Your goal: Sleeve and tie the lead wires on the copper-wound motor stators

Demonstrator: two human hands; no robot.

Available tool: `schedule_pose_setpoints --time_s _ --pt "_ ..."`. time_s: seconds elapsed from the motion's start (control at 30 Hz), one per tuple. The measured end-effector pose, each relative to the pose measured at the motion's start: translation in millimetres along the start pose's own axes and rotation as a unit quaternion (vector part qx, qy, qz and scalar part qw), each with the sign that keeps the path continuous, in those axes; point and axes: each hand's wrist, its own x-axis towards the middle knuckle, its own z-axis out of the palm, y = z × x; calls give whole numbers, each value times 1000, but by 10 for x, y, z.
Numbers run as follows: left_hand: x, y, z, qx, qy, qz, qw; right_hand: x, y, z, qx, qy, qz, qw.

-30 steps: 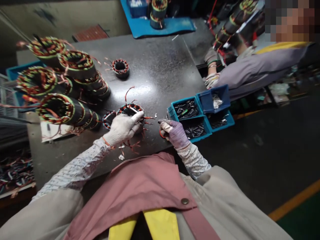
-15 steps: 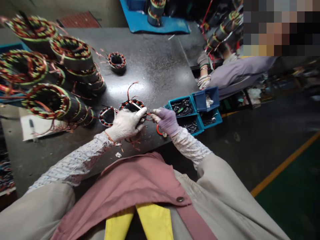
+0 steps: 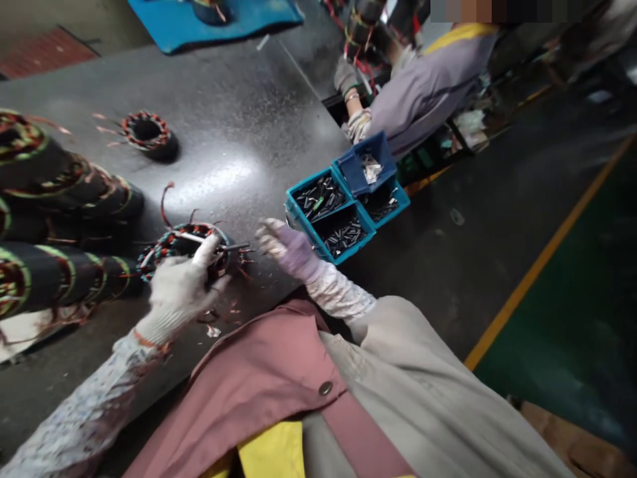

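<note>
My left hand (image 3: 182,282), in a white knit glove, is closed at the right side of a wound stator (image 3: 174,242) with red and blue-green windings. Its thumb lies along the rim, beside a white sleeve. From under the thumb a short dark sleeve (image 3: 237,246) sticks out to the right. My right hand (image 3: 287,249), in a purple and white glove, hovers apart from the stator, its slightly blurred fingers stretched loosely and nothing visible in them. It is nearest the blue bins (image 3: 318,232), which hold black sleeves.
Tall stacks of stators (image 3: 64,272) stand at the left, and one small stator (image 3: 149,133) sits farther back. A co-worker's gloved hand (image 3: 346,76) is at the table's far right edge. A blue mat (image 3: 239,30) lies at the back.
My right hand has come away from the wire at the stator, and its fingers have loosened. A dark sleeve now shows there. My left hand stays at the stator; the view has swung right.
</note>
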Motion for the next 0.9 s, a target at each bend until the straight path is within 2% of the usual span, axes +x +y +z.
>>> schedule_pose_setpoints --time_s 0.07,0.1,0.17,0.23,0.3,0.43,0.57,0.67,0.9 --pt "-57 17 13 0 -7 -17 1000 -139 458 -372 -54 55 122 989" --pt "-78 27 11 4 -10 -19 1000 -186 687 -557 -109 42 194 974" --pt "-103 51 -12 17 -19 -24 999 -204 1066 -830 -238 -41 311 919" --pt "-115 81 -50 30 -22 -35 999 -140 1280 -913 -326 -137 365 861" --pt "-122 106 -79 29 -18 -44 998 -54 1335 -845 -364 -182 380 830" --pt "-116 107 -55 1 2 -26 1000 15 1279 -666 -392 -187 387 814" --pt "-82 81 10 -14 17 -21 1000 9 1323 -648 -429 -191 372 800" --pt "-62 89 25 -21 23 -14 999 18 1353 -663 -437 -212 359 797" --pt "-24 105 54 -54 40 15 998 -15 1457 -812 -413 -195 361 813"
